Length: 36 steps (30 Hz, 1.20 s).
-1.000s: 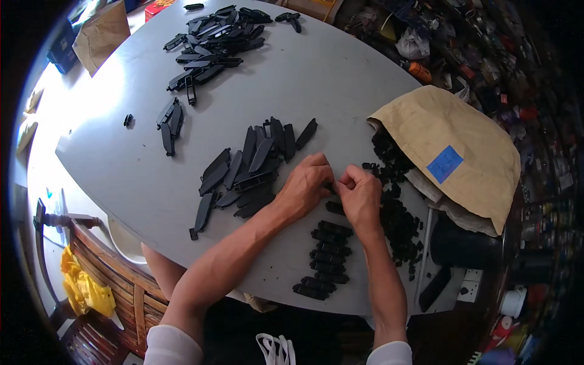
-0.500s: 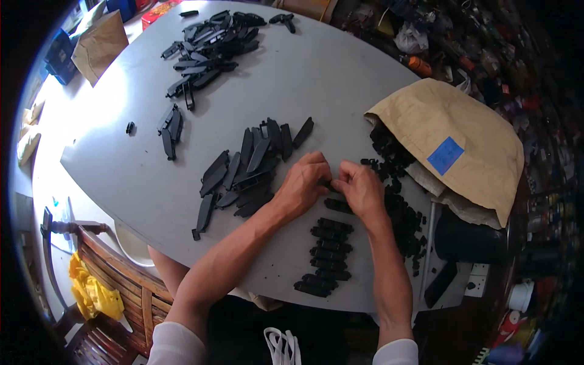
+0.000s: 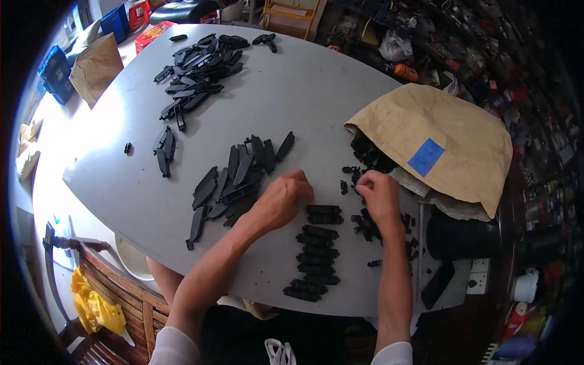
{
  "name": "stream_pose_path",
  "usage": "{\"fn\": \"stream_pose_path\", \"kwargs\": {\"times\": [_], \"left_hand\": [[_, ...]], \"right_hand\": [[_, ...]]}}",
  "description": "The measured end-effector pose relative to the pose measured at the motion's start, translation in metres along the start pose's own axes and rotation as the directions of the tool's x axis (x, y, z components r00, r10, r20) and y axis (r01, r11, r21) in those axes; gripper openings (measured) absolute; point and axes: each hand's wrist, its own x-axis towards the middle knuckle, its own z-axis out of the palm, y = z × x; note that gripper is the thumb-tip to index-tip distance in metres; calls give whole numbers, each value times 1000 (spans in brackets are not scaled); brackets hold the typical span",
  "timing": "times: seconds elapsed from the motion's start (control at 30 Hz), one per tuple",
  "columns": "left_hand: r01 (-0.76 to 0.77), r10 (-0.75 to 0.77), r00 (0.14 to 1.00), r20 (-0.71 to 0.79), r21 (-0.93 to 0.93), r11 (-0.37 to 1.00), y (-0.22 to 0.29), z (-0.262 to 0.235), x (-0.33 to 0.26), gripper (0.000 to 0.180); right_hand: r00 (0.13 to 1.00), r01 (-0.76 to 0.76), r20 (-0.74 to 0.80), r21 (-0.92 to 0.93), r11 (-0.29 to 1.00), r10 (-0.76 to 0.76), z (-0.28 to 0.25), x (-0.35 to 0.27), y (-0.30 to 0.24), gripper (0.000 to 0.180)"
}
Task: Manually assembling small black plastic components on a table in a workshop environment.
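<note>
Small parts point(image 3: 344, 187) lie on the desk point(image 3: 298, 85) just left of the right hand's fingers point(image 3: 364, 181), pinched narrow and nearer than the left hand point(image 3: 283, 198), curled beside crosswise blocks point(image 3: 317, 250); I cannot tell whether either holds anything.

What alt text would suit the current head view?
A person's right hand is among small black parts near a tan bag on a grey table; the left hand is between a column of black pieces and a pile of longer ones.
</note>
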Motion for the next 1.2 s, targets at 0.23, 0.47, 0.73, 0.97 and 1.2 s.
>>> {"fn": "stream_pose_path", "kwargs": {"times": [0.23, 0.47, 0.73, 0.97, 1.2], "left_hand": [[331, -150, 887, -436, 377, 865, -10, -8, 42, 11], [260, -55, 947, -315, 660, 705, -21, -1, 58, 9], [50, -26, 997, -75, 341, 939, -12, 12, 47, 15], [87, -37, 982, -187, 265, 960, -6, 12, 36, 16], [157, -107, 971, -214, 228, 961, -6, 14, 19, 18]], "right_hand": [[998, 24, 66, -272, 962, -6, 29, 0, -19, 22], [994, 112, -7, -109, 988, -113, 32, -3, -15, 17], [957, -270, 267, 666, 695, 116, 11, -3, -9, 6], [970, -207, 223, 532, 821, 99, 20, 8, -9, 12], [981, 184, 3, 310, 933, -195, 31, 19, -17, 18]]}}
